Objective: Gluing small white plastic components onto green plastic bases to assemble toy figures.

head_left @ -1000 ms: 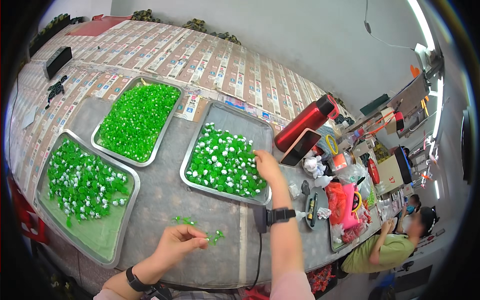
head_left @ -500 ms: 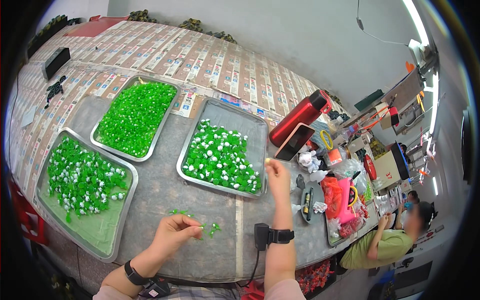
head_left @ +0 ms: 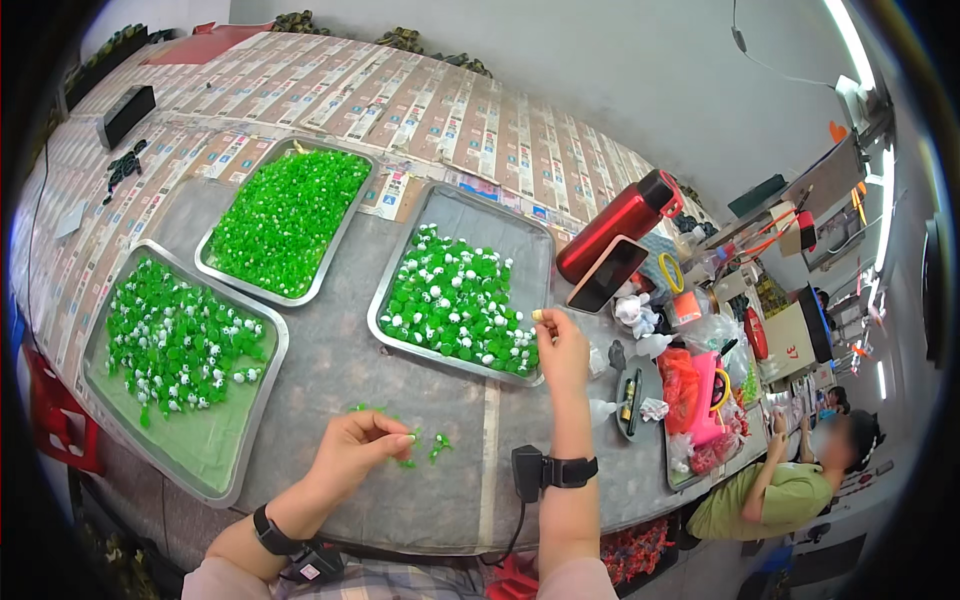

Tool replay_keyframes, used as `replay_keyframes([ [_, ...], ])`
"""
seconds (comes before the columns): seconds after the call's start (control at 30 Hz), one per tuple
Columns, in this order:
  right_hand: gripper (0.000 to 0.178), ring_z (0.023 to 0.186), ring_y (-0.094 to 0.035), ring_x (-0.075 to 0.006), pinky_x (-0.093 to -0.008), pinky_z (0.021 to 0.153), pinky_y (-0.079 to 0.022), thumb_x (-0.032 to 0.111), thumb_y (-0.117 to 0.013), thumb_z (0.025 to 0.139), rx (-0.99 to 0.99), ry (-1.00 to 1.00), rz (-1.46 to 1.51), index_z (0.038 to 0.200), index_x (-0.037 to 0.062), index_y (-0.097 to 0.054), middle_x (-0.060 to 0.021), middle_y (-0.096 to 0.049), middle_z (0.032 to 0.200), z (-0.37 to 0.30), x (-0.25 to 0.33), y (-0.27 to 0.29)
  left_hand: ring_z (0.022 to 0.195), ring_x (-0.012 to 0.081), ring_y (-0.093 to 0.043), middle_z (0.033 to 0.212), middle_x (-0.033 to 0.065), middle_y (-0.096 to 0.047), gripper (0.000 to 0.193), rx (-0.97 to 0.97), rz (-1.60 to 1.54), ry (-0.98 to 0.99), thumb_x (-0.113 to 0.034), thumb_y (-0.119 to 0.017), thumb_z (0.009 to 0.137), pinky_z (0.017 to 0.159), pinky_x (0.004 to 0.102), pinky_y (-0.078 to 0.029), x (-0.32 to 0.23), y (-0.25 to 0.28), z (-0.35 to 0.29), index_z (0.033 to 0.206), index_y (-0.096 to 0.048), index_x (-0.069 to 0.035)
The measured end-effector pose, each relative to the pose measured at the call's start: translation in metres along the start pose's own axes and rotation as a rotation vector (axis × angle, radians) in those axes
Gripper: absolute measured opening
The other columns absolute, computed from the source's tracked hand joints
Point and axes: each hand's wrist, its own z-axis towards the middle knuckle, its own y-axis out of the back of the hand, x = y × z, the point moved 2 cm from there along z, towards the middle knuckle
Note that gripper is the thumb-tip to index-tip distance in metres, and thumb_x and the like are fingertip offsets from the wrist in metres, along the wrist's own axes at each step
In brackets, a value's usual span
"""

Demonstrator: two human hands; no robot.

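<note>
Since a second ago your right hand [head_left: 562, 345] has drawn back off the tray of green-and-white pieces [head_left: 455, 302] and now sits at its near right corner, thumb and forefinger pinched on something small and pale; it is too small to tell what. Your left hand [head_left: 358, 448] has barely shifted: it rests on the grey mat [head_left: 330, 365], fingertips closed together just beside a few loose green pieces [head_left: 425, 447] that lie scattered under and to the right of them. Whether those fingers actually grip one of the pieces, you cannot tell from this view.

You appear to be in the joining step: a pale part carried from the tray side, a green part waiting at the mat. Your next move calls for bringing both hands together over the mat, with the pinch kept firm so the pale bit does not drop, and for lifting one green piece clear of its neighbours.

Two more trays stand to your left, one of plain green pieces [head_left: 285, 215] and one of mixed pieces [head_left: 180, 345]
</note>
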Motion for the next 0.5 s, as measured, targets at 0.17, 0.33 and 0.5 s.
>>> replay_keyframes([
  [0.17,0.018,0.076,-0.053,-0.0281,-0.0373,0.065,-0.042,0.005,-0.058,0.066,0.107,0.207,-0.274,0.083,0.0045,-0.053,-0.0109,-0.057,0.076,0.009,-0.012,-0.015,0.065,0.0114,-0.055,0.072,0.0064,-0.058,0.007,-0.021,-0.013,0.006,-0.004,-0.06,0.072,0.061,0.023,-0.044,0.001,-0.001,0.0,0.077,-0.057,0.0],
  [0.33,0.028,0.073,-0.053,-0.029,-0.0377,0.065,-0.041,0.003,-0.06,0.063,0.136,0.253,-0.341,0.09,0.0058,-0.05,-0.011,-0.055,0.078,0.015,-0.015,-0.014,0.065,0.0114,-0.055,0.072,0.0068,-0.059,0.008,-0.022,0.008,-0.009,-0.005,-0.06,0.073,0.061,0.023,-0.045,0.002,-0.002,0.003,0.077,-0.057,0.0],
  [0.5,0.029,0.068,-0.053,-0.0228,-0.0325,0.06,-0.043,0.002,-0.058,0.064,0.075,0.2,-0.034,0.091,0.0053,-0.048,-0.0086,-0.053,0.075,-0.011,0.025,0.012,0.066,0.0112,-0.055,0.073,0.0072,-0.059,0.008,-0.006,0.009,-0.032,-0.005,-0.06,0.073,0.061,0.023,-0.045,0.0,0.0,0.001,0.078,-0.057,0.001],
])
